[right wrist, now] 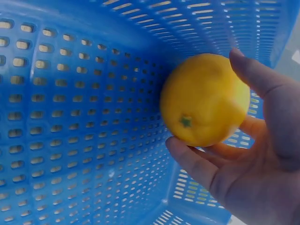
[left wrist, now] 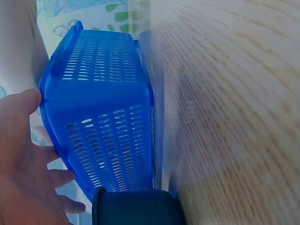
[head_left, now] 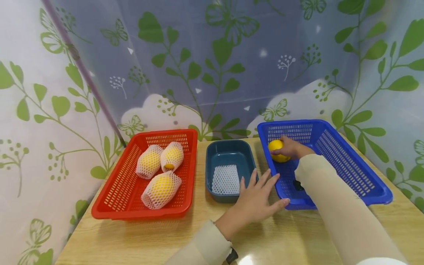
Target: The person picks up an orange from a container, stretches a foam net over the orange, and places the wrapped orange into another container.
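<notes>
Inside the blue basket (head_left: 356,165), my right hand (head_left: 292,148) grips a round yellow orange (head_left: 276,150) near the left wall. The right wrist view shows my thumb on one side of the orange (right wrist: 204,101) and fingers under the other, its small green stem end facing the camera. My left hand (head_left: 256,200) is spread with straight fingers at the blue basket's near left corner, its fingertips right at the rim (left wrist: 47,101). Left of that hand, a dark teal tray (head_left: 228,147) holds a flat white foam net sleeve (head_left: 226,179).
On the left stands a red basket (head_left: 191,176) with three yellow fruits in white foam nets, one of them this netted fruit (head_left: 162,187). All the containers stand on a wooden table (head_left: 265,239). A patterned curtain (head_left: 185,73) hangs close behind them.
</notes>
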### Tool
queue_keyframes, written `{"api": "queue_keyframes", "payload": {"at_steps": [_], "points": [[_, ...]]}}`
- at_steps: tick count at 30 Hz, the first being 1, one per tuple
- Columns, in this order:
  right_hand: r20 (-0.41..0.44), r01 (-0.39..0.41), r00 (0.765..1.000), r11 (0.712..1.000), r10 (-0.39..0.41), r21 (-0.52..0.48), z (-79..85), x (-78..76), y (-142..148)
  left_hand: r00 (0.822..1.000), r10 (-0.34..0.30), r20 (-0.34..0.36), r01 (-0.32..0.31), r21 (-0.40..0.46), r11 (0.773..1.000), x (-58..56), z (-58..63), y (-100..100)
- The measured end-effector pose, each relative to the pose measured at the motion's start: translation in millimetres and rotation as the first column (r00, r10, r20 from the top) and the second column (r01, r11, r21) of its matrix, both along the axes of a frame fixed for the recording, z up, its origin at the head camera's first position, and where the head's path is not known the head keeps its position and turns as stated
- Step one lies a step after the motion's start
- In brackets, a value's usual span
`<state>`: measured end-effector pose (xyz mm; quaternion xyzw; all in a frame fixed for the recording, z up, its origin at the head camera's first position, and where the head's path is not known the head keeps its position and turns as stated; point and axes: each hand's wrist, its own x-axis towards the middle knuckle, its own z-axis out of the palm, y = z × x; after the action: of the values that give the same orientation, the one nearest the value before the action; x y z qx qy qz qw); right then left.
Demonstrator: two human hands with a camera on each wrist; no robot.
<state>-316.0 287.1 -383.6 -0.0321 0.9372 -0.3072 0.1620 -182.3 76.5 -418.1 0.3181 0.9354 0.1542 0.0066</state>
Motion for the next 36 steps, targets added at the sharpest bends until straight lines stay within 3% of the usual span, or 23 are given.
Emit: {"api": "queue_keyframes", "payload": {"at_steps": [10, 22, 28, 36], "points": [[-0.089, 0.053, 0.995, 0.997, -0.047, 0.063, -14.0, 3.8, 3, 1.000, -0.011, 0.012, 0.011, -0.001, 1.000, 4.0, -1.4, 5], [-0.134, 0.024, 0.991, 0.995, -0.011, 0.098, -13.3, 0.9, 8, 1.000, -0.016, 0.013, 0.016, 0.010, 1.000, 4.9, 0.3, 6], [-0.150, -0.003, 0.988, 0.993, 0.020, 0.118, -3.4, -1.4, 8, 1.000, -0.006, 0.003, 0.006, 0.002, 1.000, 2.8, 0.6, 4], [-0.234, -0.044, 0.969, 0.987, 0.080, 0.157, 29.3, 0.9, 3, 1.000, 0.000, 0.014, 0.000, 0.003, 1.000, -1.1, 3.2, 1]]}}
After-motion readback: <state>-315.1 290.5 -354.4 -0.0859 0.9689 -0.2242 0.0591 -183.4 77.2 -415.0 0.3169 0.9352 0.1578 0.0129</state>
